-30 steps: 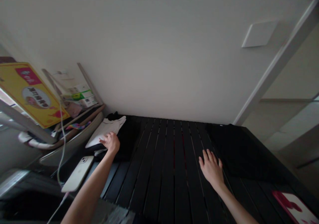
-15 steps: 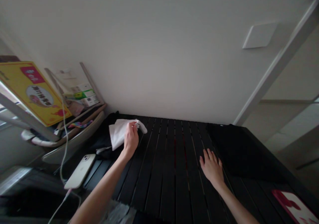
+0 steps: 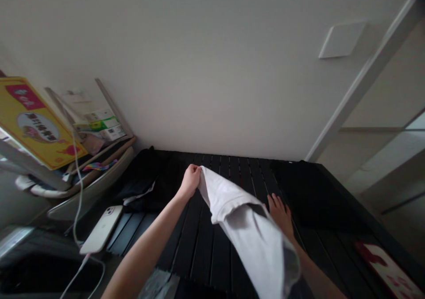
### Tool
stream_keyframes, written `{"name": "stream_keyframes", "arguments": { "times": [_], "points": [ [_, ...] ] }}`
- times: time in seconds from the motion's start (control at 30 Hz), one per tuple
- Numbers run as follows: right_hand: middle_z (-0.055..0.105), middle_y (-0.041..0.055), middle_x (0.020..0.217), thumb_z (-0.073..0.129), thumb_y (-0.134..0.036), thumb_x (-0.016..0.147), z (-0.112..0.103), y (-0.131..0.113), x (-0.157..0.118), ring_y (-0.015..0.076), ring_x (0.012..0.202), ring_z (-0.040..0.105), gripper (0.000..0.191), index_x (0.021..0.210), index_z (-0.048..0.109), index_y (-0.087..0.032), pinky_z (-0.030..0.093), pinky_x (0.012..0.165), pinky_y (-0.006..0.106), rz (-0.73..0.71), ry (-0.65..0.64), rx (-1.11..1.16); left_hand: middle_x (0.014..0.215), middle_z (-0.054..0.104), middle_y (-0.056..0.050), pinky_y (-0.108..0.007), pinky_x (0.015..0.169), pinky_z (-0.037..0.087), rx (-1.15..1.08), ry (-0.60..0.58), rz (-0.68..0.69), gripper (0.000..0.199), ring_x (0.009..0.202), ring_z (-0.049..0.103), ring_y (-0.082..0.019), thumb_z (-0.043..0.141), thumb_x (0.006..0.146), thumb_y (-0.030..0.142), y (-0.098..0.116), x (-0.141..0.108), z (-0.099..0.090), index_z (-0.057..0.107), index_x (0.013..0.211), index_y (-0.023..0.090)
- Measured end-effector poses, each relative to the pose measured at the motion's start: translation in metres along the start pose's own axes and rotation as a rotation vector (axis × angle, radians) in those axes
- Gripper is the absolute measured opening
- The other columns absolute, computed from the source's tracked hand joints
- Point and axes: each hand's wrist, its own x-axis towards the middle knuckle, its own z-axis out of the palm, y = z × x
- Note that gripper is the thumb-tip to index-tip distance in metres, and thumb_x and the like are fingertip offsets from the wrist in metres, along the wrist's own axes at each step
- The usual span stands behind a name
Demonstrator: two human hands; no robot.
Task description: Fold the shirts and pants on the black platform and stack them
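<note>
Over black slats (image 3: 203,246) beside a pale wall (image 3: 212,77), left fingers (image 3: 195,170) pinch white cloth (image 3: 259,241), right fingers (image 3: 278,203) lying extended.

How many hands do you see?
2. The left hand pinches the white garment; the right hand, partly hidden behind that garment, is over the black slatted surface.

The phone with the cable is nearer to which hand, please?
Left: the left hand pinches the white garment, beyond and right of the phone; the right hand is much farther right.

A white phone (image 3: 102,230) lies attached to a white cable (image 3: 79,268), a yellow printed panel (image 3: 38,124) beyond.
</note>
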Motion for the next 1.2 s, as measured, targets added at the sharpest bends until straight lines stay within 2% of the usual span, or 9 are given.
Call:
{"name": "stream_keyframes", "arguments": {
  "times": [0.17,0.3,0.4,0.47,0.53,0.63,0.8,1.0,1.2],
  "points": [
    [0.035,0.0161,0.150,0.026,-0.036,0.094,0.011,0.000,0.007,0.0286,0.137,0.030,0.056,0.138,0.044,-0.007,0.020,0.110,0.047,-0.029,0.074,-0.071,0.098,0.062,-0.007,-0.034,0.093,0.043,0.104,-0.130,0.069,0.024,0.100,0.057,-0.019,0.056,0.072,0.009,-0.027,-0.014,0.006,0.055,0.094,0.017],
    [0.039,0.0179,0.147,0.028,-0.037,0.093,0.012,0.002,0.009,0.0292,0.136,0.032,0.056,0.136,0.046,-0.006,0.021,0.109,0.047,-0.029,0.100,-0.045,0.115,0.062,-0.007,-0.039,0.100,0.040,0.239,-0.519,0.214,0.036,0.115,0.053,-0.023,0.068,0.072,0.024,-0.033,-0.054,0.006,0.061,0.107,0.024],
    [0.044,0.0192,0.143,0.031,-0.040,0.093,0.003,0.001,0.006,0.0292,0.135,0.033,0.055,0.131,0.050,-0.006,0.021,0.109,0.047,-0.052,0.148,0.030,0.139,0.048,-0.009,-0.059,0.108,0.025,0.431,-0.740,0.246,0.070,0.136,0.030,-0.037,0.078,0.065,0.035,-0.037,-0.081,0.010,0.052,0.129,0.032],
    [0.047,0.0170,0.141,0.032,-0.043,0.093,-0.007,-0.005,-0.002,0.0283,0.135,0.033,0.054,0.129,0.052,-0.008,0.020,0.110,0.047,-0.113,0.156,0.117,0.145,0.042,-0.009,-0.065,0.106,0.020,0.504,-0.739,0.217,0.076,0.139,0.021,-0.043,0.080,0.062,0.031,-0.042,-0.090,0.014,0.050,0.132,0.033],
    [0.048,0.0130,0.140,0.034,-0.048,0.092,-0.021,-0.015,-0.017,0.0272,0.136,0.032,0.053,0.127,0.055,-0.015,0.021,0.110,0.046,-0.221,0.085,0.220,0.140,0.048,-0.008,-0.060,0.105,0.029,0.546,-0.701,0.231,0.056,0.137,0.027,-0.040,0.071,0.072,0.025,-0.046,-0.091,0.018,0.056,0.126,0.032],
    [0.041,0.0076,0.148,0.041,-0.056,0.087,-0.043,-0.038,-0.048,0.0274,0.140,0.024,0.055,0.131,0.054,-0.024,0.021,0.110,0.047,-0.438,-0.183,0.342,0.113,0.064,-0.012,-0.048,0.094,0.043,0.569,-0.645,0.263,0.028,0.120,0.051,-0.033,0.051,0.085,0.019,-0.048,-0.084,0.019,0.063,0.109,0.024],
    [0.030,0.0087,0.153,0.062,-0.044,0.068,-0.061,-0.063,-0.084,0.0311,0.143,0.015,0.074,0.138,0.047,-0.024,0.015,0.112,0.052,-0.560,-0.520,0.398,0.087,0.066,-0.012,-0.036,0.080,0.046,0.560,-0.570,0.241,0.023,0.089,0.064,-0.026,0.039,0.089,0.020,-0.042,-0.072,0.014,0.060,0.097,0.015],
    [0.066,0.0094,0.115,0.039,-0.030,0.083,-0.088,-0.045,-0.058,0.0256,0.113,0.056,0.040,0.112,0.063,-0.019,0.040,0.098,0.039,-0.225,-0.327,0.897,0.066,0.049,0.002,-0.022,0.055,0.033,0.162,-0.512,0.130,0.030,0.063,0.049,-0.013,0.041,0.089,0.040,-0.040,-0.069,-0.012,0.053,0.075,0.016],
    [0.068,0.0057,0.102,0.044,-0.030,0.082,-0.159,-0.042,-0.028,0.0208,0.092,0.062,0.032,0.106,0.062,-0.018,0.048,0.077,0.027,-0.149,-0.092,1.068,0.064,0.040,0.005,-0.021,0.051,0.026,0.023,-0.617,0.138,0.040,0.059,0.037,-0.010,0.053,0.081,0.055,-0.019,-0.070,-0.039,0.050,0.073,0.016]
  ]
}}
